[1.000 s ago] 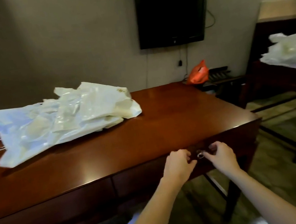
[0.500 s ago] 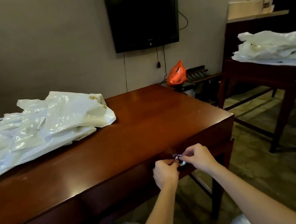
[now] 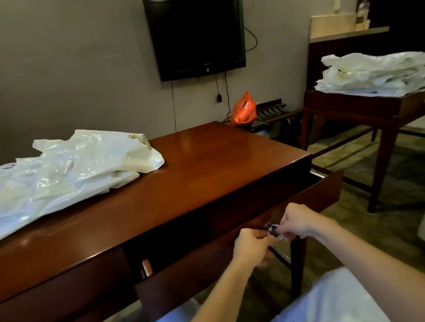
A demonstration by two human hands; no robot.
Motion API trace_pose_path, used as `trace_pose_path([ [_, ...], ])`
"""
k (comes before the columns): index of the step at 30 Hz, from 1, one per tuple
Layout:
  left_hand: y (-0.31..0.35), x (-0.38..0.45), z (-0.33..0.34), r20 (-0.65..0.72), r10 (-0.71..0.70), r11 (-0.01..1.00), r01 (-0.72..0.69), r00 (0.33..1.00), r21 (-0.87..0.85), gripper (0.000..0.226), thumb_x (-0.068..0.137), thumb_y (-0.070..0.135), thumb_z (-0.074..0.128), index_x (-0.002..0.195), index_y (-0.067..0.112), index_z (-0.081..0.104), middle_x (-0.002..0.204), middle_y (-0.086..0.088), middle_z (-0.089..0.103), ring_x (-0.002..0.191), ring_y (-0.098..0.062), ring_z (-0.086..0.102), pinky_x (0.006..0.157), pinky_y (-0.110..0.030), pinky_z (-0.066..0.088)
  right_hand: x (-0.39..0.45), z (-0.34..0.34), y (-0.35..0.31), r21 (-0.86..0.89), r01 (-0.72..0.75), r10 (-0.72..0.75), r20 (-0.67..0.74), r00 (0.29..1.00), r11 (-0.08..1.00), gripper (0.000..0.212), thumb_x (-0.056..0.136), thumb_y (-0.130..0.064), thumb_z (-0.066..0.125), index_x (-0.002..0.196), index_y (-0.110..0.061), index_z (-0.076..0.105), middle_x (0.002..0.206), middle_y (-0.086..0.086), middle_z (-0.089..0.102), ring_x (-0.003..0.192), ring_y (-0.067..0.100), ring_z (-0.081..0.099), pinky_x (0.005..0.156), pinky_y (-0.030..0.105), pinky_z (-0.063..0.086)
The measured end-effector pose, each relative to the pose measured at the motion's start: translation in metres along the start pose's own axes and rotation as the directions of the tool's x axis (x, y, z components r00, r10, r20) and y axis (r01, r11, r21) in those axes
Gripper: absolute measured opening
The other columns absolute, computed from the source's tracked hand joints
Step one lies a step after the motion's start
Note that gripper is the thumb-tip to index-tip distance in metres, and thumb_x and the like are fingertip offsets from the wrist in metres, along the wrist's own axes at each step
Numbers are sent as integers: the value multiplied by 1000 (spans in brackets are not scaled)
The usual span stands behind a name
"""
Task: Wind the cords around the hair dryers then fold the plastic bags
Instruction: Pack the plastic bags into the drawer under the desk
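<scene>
While both forearms reach forward, left hand point(image 3: 250, 247) and right hand point(image 3: 298, 219) pinch the drawer handle point(image 3: 271, 230).

Hands: two, left hand point(image 3: 250, 247) and right hand point(image 3: 297, 221), at 6 o'clock.
Drawer handle point(image 3: 271, 230): one, metal.
Open drawer point(image 3: 246, 249): one.
Desk point(image 3: 206, 167): one.
Side table point(image 3: 380, 108): one, at 3 o'clock.
Heaps of white plastic bags: two, desk heap point(image 3: 56, 176) at 9 o'clock, side-table heap point(image 3: 375, 76); bags per heap cannot be counted.
Orange bag point(image 3: 243, 109): one.
Television point(image 3: 196, 32): one, at 12 o'clock.
</scene>
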State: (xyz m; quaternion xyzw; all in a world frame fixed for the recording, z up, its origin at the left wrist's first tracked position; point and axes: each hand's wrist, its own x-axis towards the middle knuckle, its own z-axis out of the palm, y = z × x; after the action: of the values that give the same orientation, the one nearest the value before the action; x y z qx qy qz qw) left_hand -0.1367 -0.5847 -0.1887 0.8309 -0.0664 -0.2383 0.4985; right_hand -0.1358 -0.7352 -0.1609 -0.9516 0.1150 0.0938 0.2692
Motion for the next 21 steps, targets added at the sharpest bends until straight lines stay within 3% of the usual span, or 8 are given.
trace_pose_path([
  [2, 17, -32, -25, 381, -39, 995, 0, 924, 102, 36, 99, 30, 56, 129, 11, 60, 123, -6, 68, 101, -17, 69, 85, -30, 56, -20, -11, 5, -125, -7, 17, 85, 996, 992, 16, 85, -24, 70, 80, -9, 75, 72, 0, 74, 68, 9, 69, 65, 26, 52],
  [3, 26, -44, -42, 470, -27, 993, -28, 882, 111, 36, 100, 30, 55, 129, 10, 59, 125, -8, 68, 100, -17, 70, 83, -28, 56, -27, -16, 7, -188, -16, 44, 144, 989, 982, 15, 85, -25, 70, 80, -11, 73, 70, -1, 73, 63, 7, 68, 64, 25, 51],
  [6, 31, -57, -89, 271, 79, 991, -105, 959, 82, 30, 100, 26, 55, 123, 9, 63, 111, -9, 72, 80, -13, 72, 68, -23, 58, -44, -32, -1, -406, -85, 251, 374, 893, 910, 20, 92, -32, 61, 85, -14, 67, 66, -4, 73, 62, 5, 68, 65, 23, 48],
  [9, 3, -57, -96, 162, 52, 861, -126, 985, 492, 27, 99, 28, 57, 118, 13, 68, 99, -1, 68, 79, -12, 66, 60, -26, 53, -59, -51, -33, -544, -88, 391, 471, 790, 834, 27, 100, -28, 46, 84, -12, 62, 87, 0, 74, 89, 14, 71, 70, 23, 46],
  [14, -22, -61, -71, 204, -25, 745, -118, 979, 656, 18, 100, 23, 50, 91, 19, 66, 81, 0, 61, 71, -18, 62, 64, -31, 51, -50, -48, -81, -451, 77, 50, 263, 964, 889, 18, 95, -19, 52, 86, -8, 64, 68, 2, 72, 63, 13, 68, 68, 27, 55],
  [16, -20, -62, -66, 265, -15, 729, -170, 964, 663, 26, 96, 15, 50, 73, 20, 60, 80, -4, 62, 76, -25, 69, 69, -37, 54, -34, -29, -91, -442, 142, -45, 223, 974, 886, 21, 93, -22, 55, 98, -8, 69, 86, 6, 73, 77, 19, 69, 79, 33, 56],
  [18, -17, -69, -54, 379, -50, 720, -230, 924, 655, 29, 95, 13, 50, 70, 20, 62, 81, -4, 63, 64, -13, 67, 79, -42, 55, -16, -2, -92, -472, 193, -93, 228, 969, 860, 27, 92, -23, 55, 112, -10, 69, 107, 8, 70, 95, 25, 66, 88, 37, 54],
  [21, -14, -74, -49, 463, -71, 754, -257, 883, 604, 19, 95, 19, 60, 102, 9, 74, 76, 4, 68, 64, -3, 61, 90, -35, 52, 6, 38, -85, -458, 254, -126, 290, 949, 852, 38, 95, -17, 50, 131, -17, 58, 135, 9, 56, 121, 28, 55, 102, 40, 46],
])
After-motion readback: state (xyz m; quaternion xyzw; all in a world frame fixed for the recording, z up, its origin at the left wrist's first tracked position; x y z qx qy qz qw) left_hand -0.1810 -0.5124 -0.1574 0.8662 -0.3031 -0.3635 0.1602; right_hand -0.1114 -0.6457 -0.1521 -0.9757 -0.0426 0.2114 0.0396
